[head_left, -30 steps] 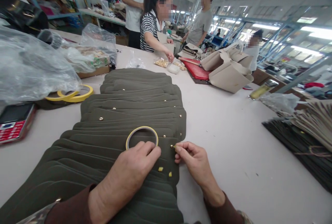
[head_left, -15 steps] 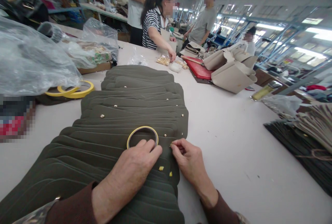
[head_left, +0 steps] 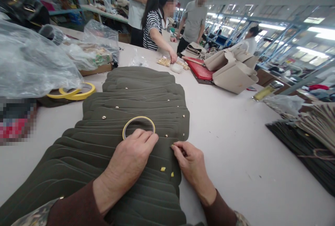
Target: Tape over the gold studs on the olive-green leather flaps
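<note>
Tape roll [head_left: 138, 117] on stacked olive flaps [head_left: 146, 95] beside hands [head_left: 132, 156].

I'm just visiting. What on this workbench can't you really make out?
From the head view:
- Right hand: its fingers hide whatever they may pinch at the panel edge.
- Left hand: covers the lower part of the yellow-edged tape ring.
- Red object: pixelated beyond recognition.
- Plastic sheeting: obscures what lies beneath.
- Olive panels: near end cut off by the bottom edge.
- Yellow bits: too small to identify.
</note>
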Action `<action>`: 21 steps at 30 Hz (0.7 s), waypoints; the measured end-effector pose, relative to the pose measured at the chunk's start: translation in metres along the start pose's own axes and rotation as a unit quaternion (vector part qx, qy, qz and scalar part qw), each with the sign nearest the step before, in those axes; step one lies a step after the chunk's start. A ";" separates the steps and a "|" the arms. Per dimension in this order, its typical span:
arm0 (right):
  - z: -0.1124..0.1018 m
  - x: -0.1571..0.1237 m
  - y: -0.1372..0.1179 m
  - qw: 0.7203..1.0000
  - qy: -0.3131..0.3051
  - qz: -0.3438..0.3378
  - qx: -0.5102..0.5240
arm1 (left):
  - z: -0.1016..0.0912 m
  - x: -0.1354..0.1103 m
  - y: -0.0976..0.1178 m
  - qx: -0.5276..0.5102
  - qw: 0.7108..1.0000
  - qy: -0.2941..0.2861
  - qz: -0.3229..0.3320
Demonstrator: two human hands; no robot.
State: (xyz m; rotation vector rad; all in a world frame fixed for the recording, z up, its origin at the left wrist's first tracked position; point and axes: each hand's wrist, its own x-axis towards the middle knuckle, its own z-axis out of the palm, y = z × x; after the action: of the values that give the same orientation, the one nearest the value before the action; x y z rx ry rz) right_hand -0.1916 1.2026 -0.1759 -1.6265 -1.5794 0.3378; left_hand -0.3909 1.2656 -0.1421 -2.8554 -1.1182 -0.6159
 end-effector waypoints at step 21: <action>-0.025 0.002 -0.033 0.987 -0.030 -0.050 0.150 | -0.002 -0.015 -0.003 -0.115 0.984 0.074 0.113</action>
State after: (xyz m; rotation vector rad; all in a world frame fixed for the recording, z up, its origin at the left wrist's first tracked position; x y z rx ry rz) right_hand -0.1973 1.1911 -0.1370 -1.3135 -1.5635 0.5477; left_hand -0.4036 1.2582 -0.1456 -3.0005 -0.7303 -0.9797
